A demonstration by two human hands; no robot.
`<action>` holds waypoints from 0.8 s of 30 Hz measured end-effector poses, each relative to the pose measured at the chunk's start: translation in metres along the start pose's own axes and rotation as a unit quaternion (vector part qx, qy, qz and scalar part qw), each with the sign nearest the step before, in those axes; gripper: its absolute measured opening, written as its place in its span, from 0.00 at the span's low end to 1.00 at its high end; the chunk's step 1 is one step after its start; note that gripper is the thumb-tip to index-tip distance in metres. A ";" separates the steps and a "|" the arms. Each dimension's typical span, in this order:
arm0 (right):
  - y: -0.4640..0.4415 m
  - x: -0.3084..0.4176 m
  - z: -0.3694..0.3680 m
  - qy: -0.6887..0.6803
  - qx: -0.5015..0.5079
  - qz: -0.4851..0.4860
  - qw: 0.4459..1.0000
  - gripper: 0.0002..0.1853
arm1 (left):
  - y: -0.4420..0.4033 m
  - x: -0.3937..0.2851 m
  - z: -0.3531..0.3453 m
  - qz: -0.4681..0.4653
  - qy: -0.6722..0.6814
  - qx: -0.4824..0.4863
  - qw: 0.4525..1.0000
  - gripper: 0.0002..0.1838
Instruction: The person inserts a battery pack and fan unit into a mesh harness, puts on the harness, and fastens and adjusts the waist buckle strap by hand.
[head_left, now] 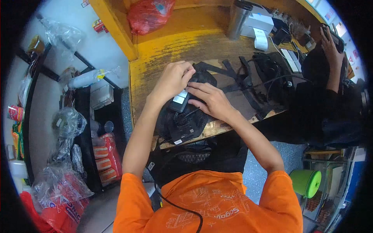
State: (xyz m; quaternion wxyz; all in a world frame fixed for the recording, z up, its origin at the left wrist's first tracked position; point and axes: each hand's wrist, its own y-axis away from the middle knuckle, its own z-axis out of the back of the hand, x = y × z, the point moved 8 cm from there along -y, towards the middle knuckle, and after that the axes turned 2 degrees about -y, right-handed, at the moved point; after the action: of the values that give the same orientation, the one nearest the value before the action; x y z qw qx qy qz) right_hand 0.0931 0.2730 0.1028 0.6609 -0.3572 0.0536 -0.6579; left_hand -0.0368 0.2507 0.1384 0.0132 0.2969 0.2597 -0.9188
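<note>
A small black device [177, 105] with white labels lies on a black mesh piece of gear [185, 124] at the table's front edge. My left hand [174, 79] is closed at the device's far end, its fingers curled; what they pinch is hidden. From the right, my right hand [213, 100] has its fingertips and thumb against the device's upper end and side, partly bent around it. Black straps [244, 83] run from the mesh gear to the right across the wooden table [171, 52].
A steel tumbler [239, 19] and a white label printer [258, 23] stand at the back right. Another person's hand [332, 48] is raised at the far right. Shelves with plastic-wrapped goods [68, 124] line the left side. A green container [306, 182] sits lower right.
</note>
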 end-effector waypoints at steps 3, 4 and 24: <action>-0.003 -0.007 0.007 0.034 -0.012 -0.021 0.999 0.20 | 0.010 -0.005 0.005 0.033 0.053 0.014 0.998 0.09; -0.003 -0.009 0.008 0.050 -0.018 -0.029 0.998 0.20 | 0.013 -0.003 0.007 0.049 0.046 0.021 0.998 0.09; 0.001 -0.021 0.009 -0.060 -0.052 -0.116 0.990 0.14 | 0.095 0.039 0.019 0.183 0.083 0.068 0.977 0.25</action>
State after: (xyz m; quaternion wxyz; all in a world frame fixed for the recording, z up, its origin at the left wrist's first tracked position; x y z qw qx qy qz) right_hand 0.0962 0.2953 0.1011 0.5626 -0.4334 0.0065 -0.7040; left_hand -0.0623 0.1643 0.0858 0.1393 0.4145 0.1377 -0.8887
